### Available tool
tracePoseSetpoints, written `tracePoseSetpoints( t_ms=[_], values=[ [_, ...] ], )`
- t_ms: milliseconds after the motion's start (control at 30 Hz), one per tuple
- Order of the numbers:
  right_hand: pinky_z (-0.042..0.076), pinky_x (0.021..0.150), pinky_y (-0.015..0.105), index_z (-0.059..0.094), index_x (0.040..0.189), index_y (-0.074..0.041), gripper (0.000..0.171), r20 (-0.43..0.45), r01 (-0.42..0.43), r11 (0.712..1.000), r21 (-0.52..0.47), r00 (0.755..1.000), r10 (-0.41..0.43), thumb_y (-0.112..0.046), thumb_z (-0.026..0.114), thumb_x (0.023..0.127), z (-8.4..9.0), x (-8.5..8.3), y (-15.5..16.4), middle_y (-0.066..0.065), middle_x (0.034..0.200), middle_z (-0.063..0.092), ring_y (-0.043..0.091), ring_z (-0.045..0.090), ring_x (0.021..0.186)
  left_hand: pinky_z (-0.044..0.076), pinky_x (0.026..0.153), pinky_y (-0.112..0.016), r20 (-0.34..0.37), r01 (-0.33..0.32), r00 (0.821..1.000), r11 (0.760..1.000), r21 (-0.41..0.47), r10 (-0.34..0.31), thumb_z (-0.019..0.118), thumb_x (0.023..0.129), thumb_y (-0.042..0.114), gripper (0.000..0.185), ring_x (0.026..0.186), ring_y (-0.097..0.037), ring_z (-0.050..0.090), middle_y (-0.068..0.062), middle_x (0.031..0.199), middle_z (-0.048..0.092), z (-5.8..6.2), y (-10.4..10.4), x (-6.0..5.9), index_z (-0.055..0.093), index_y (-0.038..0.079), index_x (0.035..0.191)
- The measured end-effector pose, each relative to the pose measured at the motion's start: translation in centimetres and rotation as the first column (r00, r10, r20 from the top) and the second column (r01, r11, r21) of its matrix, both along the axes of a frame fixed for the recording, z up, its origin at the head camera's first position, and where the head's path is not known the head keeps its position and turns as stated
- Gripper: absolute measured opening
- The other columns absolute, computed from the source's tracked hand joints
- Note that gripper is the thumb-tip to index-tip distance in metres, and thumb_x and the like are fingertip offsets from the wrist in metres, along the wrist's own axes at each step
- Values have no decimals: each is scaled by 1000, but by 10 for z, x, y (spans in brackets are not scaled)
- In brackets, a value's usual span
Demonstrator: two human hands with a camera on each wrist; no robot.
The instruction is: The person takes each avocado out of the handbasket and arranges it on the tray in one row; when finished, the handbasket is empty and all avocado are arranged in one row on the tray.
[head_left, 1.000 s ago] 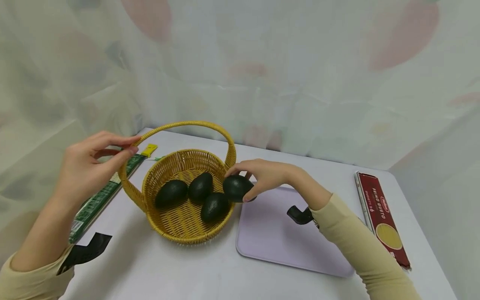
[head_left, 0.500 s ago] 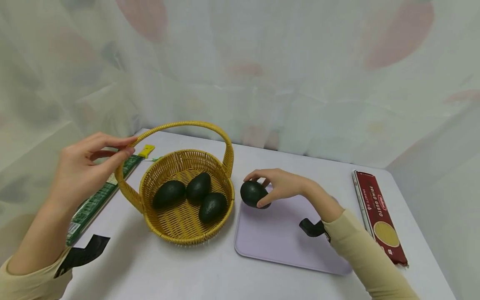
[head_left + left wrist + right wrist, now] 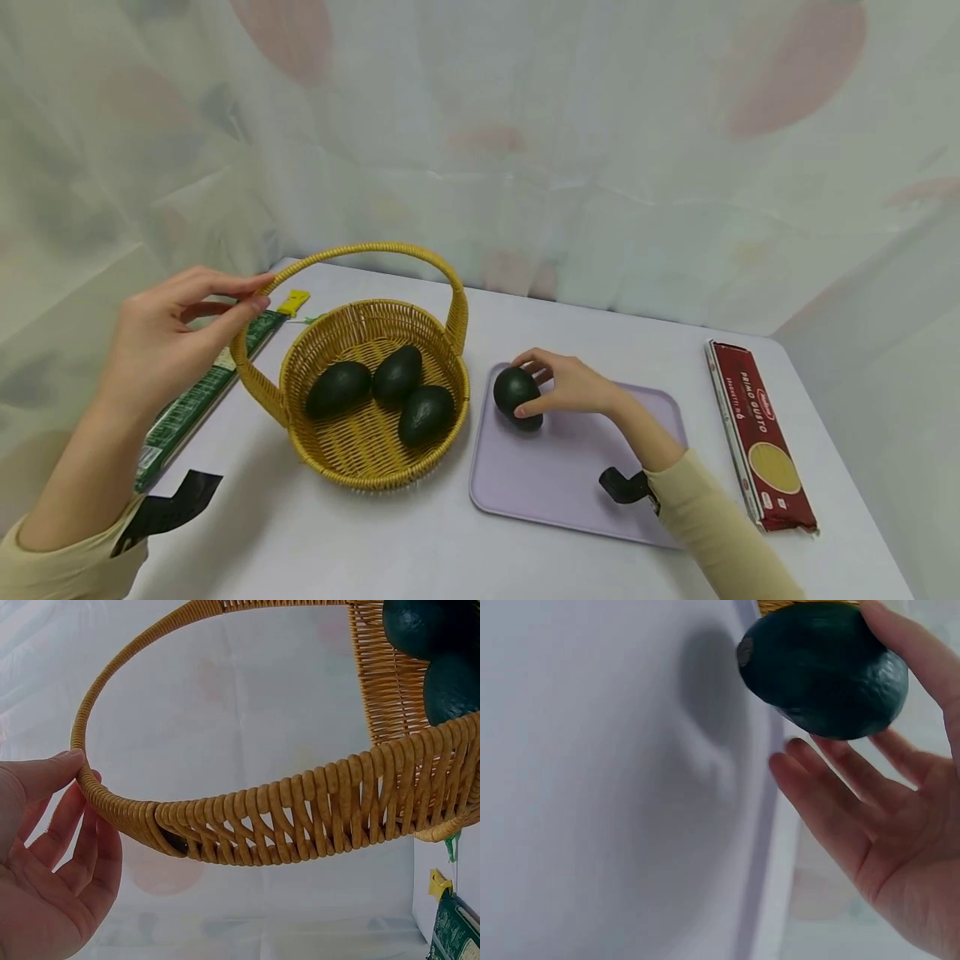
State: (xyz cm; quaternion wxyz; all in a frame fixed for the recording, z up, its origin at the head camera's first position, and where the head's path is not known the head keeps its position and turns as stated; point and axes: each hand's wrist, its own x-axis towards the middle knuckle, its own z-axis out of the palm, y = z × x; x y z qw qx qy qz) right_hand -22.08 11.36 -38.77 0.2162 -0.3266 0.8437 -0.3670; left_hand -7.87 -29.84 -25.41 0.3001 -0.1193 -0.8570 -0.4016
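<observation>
My left hand (image 3: 172, 333) pinches the side of the tall handle (image 3: 375, 247) of a yellow wicker basket (image 3: 352, 475); the left wrist view shows thumb and fingertips meeting round the wrapped cane. Three dark green avocados (image 3: 397, 375) lie in the basket. Over the left part of a pale lilac tray (image 3: 570, 492), my right hand (image 3: 566, 385) grips another avocado (image 3: 515, 392) between thumb and fingers. In the right wrist view a shadow falls on the tray beside this avocado (image 3: 825, 671), which appears held just above the surface.
A red spaghetti packet (image 3: 761, 437) lies right of the tray. To the left, partly behind my left arm, is a long green packet (image 3: 198, 408) with a yellow clip (image 3: 294, 302) at its end. A pale patterned curtain (image 3: 562, 150) hangs behind the white table (image 3: 360, 542).
My right hand has carried the avocado from the basket's right rim rightward and down over the tray. The left hand has kept its hold on the handle.
</observation>
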Motion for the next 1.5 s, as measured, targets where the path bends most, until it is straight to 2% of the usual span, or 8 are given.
tracePoseSetpoints(
  t_ms=[133, 333, 533, 633, 767, 1000, 1133, 1500],
  values=[
    [45, 93, 43, 57, 126, -28, 63, 13, 113, 993, 28, 993, -113, -46, 84, 73, -12, 3, -1, 0, 120, 62, 16, 58, 108, 48, 79, -9, 14, -9, 1000, 1000, 4, 9, 71, 82, -10, 23, 92, -7, 62, -3, 103, 72, 1, 1, 1, 75, 0, 102],
    [48, 75, 32, 58, 127, -22, 65, 110, 271, 962, 18, 956, -272, -49, 82, 73, -25, 4, -7, 2, 103, 65, 16, 59, 90, 48, 79, -9, -6, 4, 1000, 1000, 8, -4, 71, 82, -11, 21, 93, -6, 63, 1, 103, 72, 0, 0, -1, 74, -2, 101],
    [51, 66, 30, 57, 128, -13, 66, 100, 334, 942, 32, 937, -336, -50, 78, 78, -29, 6, -14, 4, 103, 68, 14, 65, 76, 48, 79, -10, -4, 8, 1000, 1000, 17, -8, 71, 82, -11, 21, 92, -7, 63, 0, 103, 72, 1, 0, -1, 74, -3, 101],
    [52, 65, 30, 57, 128, -11, 67, 59, 342, 937, 65, 936, -346, -52, 75, 79, -28, 8, -17, 7, 108, 67, 14, 65, 73, 48, 79, -10, -5, 11, 1000, 1000, 16, -11, 71, 82, -11, 21, 91, -7, 63, 0, 102, 72, 2, 1, -1, 74, -3, 101],
    [52, 67, 30, 58, 128, -14, 64, -3, 352, 931, 92, 936, -353, -55, 73, 80, -26, 9, -19, 9, 114, 65, 13, 64, 78, 49, 78, -10, -12, 18, 1000, 1000, 15, -18, 71, 82, -12, 22, 91, -7, 63, 0, 102, 72, 2, 1, -1, 74, -3, 101],
    [52, 69, 33, 59, 130, -19, 63, -54, 345, 934, 94, 939, -341, -57, 71, 82, -26, 11, -20, 12, 117, 64, 16, 65, 78, 49, 78, -10, -12, 16, 1000, 1000, 6, -16, 71, 81, -13, 23, 91, -6, 63, 1, 103, 72, 1, 0, -1, 74, -3, 102],
    [52, 74, 34, 61, 127, -19, 62, -89, 358, 929, 91, 932, -350, -59, 70, 81, -26, 11, -21, 11, 118, 64, 16, 64, 85, 49, 77, -10, -28, 24, 999, 1000, -3, -24, 71, 81, -14, 24, 92, -6, 63, 1, 103, 72, 0, -1, -2, 74, -3, 102],
    [53, 72, 34, 62, 127, -17, 64, -78, 361, 930, 71, 932, -355, -59, 71, 80, -27, 12, -22, 13, 120, 64, 14, 66, 76, 49, 78, -10, -35, 28, 999, 1000, -15, -28, 71, 79, -16, 28, 91, -6, 63, -4, 101, 72, -1, -1, -2, 75, -1, 102]
  ],
)
